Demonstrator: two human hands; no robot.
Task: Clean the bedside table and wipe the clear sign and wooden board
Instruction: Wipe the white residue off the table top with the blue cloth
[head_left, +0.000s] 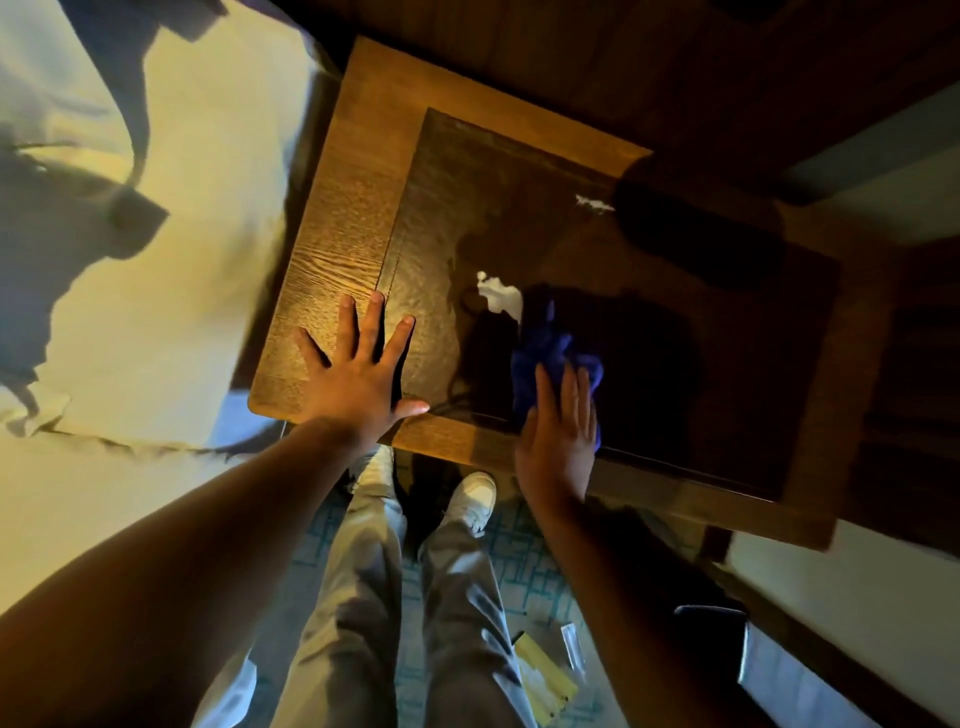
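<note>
Head view, looking straight down: a person stands at a wooden bedside table (332, 244) with a dark glossy panel set into its top. A bed with pale bedding (171, 270) lies to the left.

The left hand (358, 374) rests flat on the table's near left corner, fingers spread wide, gripping nothing; it looks to be bracing the body.

The right hand (558, 436) lies palm down, fingers straight rather than curled, pressing a crumpled blue cloth (545, 353) onto the near edge of the dark panel. The cloth sits under and just beyond the fingertips, touching the table.

Bright white patches (498, 293) show just beyond the cloth, with a smaller one farther right; whether these are spilled liquid or reflected light cannot be told.

The tabletop holds nothing but the hands and cloth. The far right of the table sits in deep shadow.

On the patterned carpet, near the person's white shoe (475, 499), lie a yellow flat item (545, 675) and a small pale item beside it; what they are is unclear.

Judgement: wiping the table is under way. No clear sign or wooden board can be identified, so those steps likely remain.
</note>
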